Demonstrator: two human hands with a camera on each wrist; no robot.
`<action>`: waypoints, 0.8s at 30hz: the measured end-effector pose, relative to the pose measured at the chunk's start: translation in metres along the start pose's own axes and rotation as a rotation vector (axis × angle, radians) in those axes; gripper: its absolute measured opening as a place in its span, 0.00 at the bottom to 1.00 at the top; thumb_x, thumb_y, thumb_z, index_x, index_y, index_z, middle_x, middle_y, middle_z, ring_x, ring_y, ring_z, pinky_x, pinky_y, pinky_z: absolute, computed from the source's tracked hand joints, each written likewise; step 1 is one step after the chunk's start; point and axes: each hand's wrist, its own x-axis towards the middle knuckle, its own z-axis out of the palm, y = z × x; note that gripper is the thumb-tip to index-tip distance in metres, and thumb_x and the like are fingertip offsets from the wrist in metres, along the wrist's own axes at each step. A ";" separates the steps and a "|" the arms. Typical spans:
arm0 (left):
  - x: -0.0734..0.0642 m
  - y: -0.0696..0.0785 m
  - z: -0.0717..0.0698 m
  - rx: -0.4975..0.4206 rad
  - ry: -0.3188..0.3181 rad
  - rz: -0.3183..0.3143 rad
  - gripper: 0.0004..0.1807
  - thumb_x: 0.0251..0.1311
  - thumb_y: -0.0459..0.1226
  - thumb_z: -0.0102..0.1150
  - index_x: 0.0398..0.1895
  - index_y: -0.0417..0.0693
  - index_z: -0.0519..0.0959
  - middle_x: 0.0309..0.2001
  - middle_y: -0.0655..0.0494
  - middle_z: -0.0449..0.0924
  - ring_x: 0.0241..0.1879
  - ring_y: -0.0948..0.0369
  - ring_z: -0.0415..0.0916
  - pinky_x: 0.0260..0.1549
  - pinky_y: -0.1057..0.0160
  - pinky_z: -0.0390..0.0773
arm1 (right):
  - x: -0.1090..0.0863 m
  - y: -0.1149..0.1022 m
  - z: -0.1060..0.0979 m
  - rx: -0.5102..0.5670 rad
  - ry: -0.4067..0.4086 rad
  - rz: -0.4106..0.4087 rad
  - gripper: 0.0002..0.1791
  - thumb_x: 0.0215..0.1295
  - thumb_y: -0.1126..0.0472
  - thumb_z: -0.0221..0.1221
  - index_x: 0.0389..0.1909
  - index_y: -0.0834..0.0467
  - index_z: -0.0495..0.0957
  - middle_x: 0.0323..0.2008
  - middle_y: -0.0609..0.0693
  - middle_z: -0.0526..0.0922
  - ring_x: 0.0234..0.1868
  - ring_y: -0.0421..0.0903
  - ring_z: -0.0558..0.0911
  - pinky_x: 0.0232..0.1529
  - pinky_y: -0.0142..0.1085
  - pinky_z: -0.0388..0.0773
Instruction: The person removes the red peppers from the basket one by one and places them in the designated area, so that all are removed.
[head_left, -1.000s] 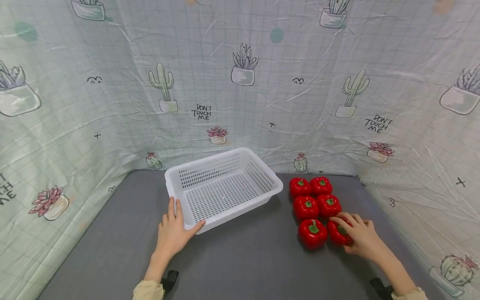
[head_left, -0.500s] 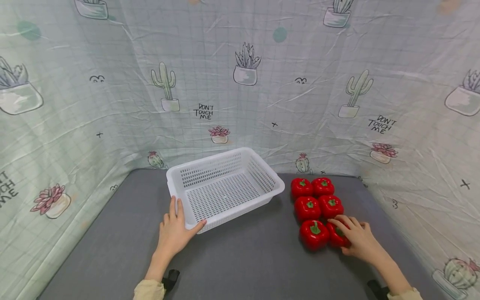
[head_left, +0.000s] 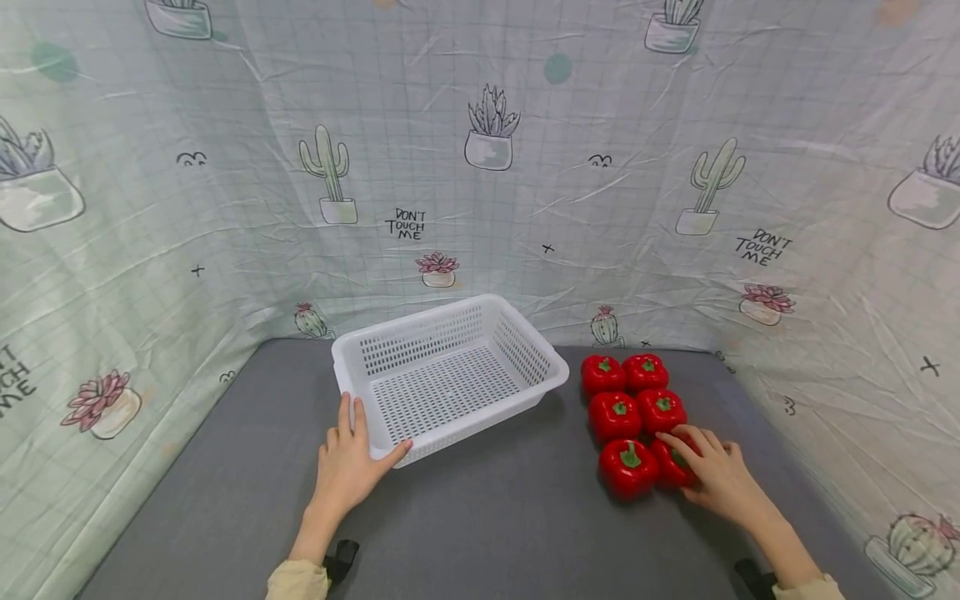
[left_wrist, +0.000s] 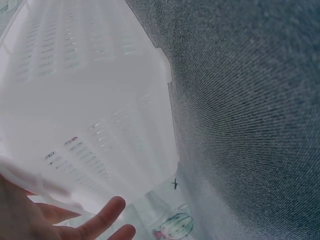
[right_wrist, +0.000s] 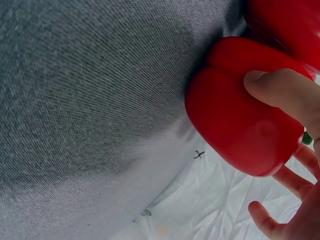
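My left hand [head_left: 345,469] rests at the near left corner of a white perforated basket [head_left: 455,437], its fingers spread and fairly straight. Two fingertips lie over the left rim and the thumb lies along the front rim. In the left wrist view, the outer side of the basket [left_wrist: 90,100] fills much of the picture above the fingers. On the right, my right hand [head_left: 722,479] grips the nearest right red bell pepper [head_left: 670,468]. The right wrist view shows the thumb pressed on the pepper's side [right_wrist: 235,115], with other fingers partly hidden behind it.
Several more red bell peppers stand in two close columns, including the near left pepper [head_left: 628,469] beside the gripped one. All stand on a dark grey tabletop [head_left: 510,525], right of the basket. A cactus-printed cloth [head_left: 525,208] hangs around the back and sides.
My right hand and its pepper have shifted slightly left, closer against the neighbouring pepper. The left hand and the basket stay in place.
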 end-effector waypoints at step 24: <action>0.002 -0.008 -0.004 -0.239 -0.014 0.044 0.43 0.60 0.56 0.45 0.69 0.39 0.45 0.70 0.38 0.34 0.62 0.34 0.51 0.50 0.34 0.60 | -0.008 0.003 -0.022 0.154 0.109 0.142 0.36 0.38 0.57 0.71 0.53 0.53 0.70 0.50 0.52 0.69 0.47 0.53 0.69 0.35 0.54 0.62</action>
